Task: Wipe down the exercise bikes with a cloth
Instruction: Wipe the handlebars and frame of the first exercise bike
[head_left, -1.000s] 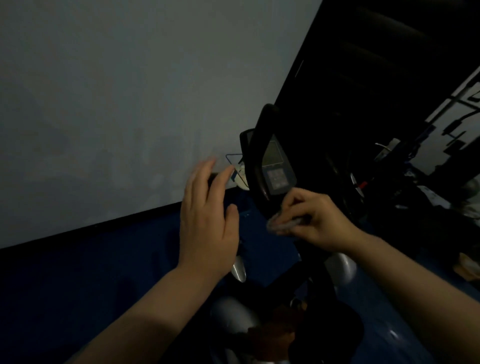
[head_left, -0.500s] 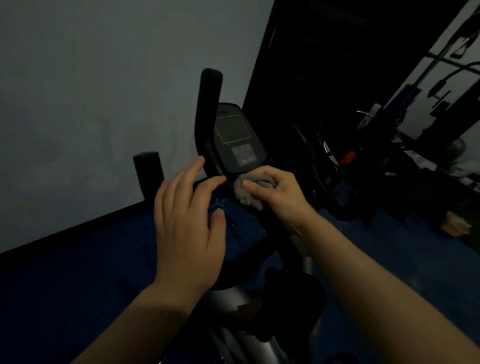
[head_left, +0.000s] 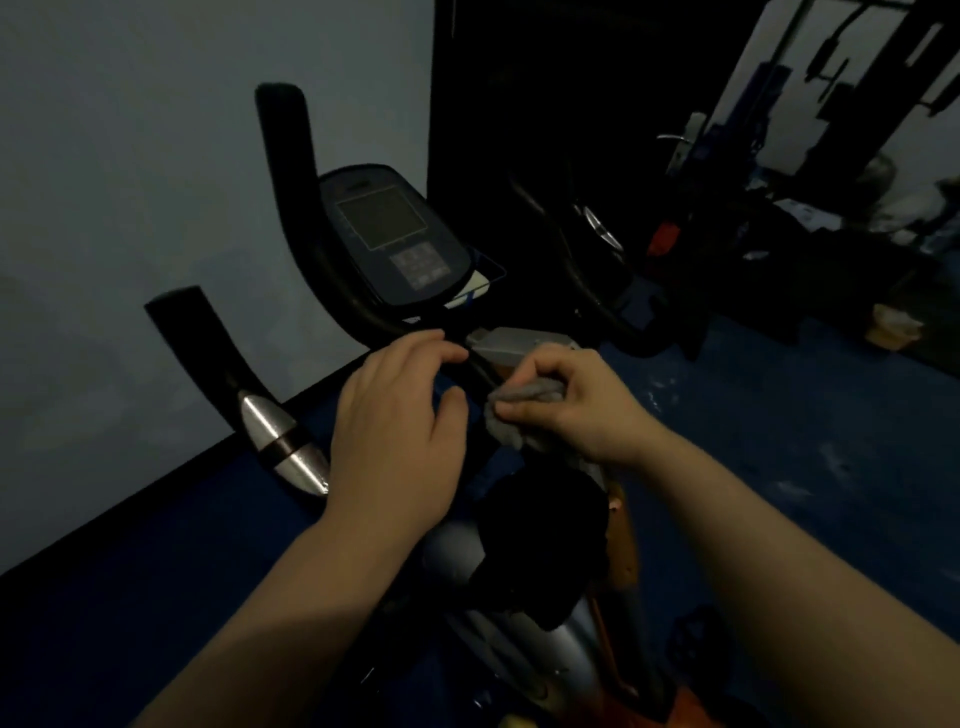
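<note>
Left handlebar (head_left: 236, 374) with chrome sensor band: rigid, slick, good bracing point. Left hand (head_left: 397, 434) fingers loosely curled, tips resting on black bar below console (head_left: 395, 236), not gripping anything. Right hand (head_left: 576, 400) pinches bunched grey cloth (head_left: 519, 410) against bike stem (soft, light, likely slips unless kept wadded). Console probably fragile; wipe gently.

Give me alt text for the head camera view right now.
A right hand grips a grey cloth against the exercise bike frame below its console. The left hand rests, fingers loosely bent, near the handlebar. Dim room, blue floor.
</note>
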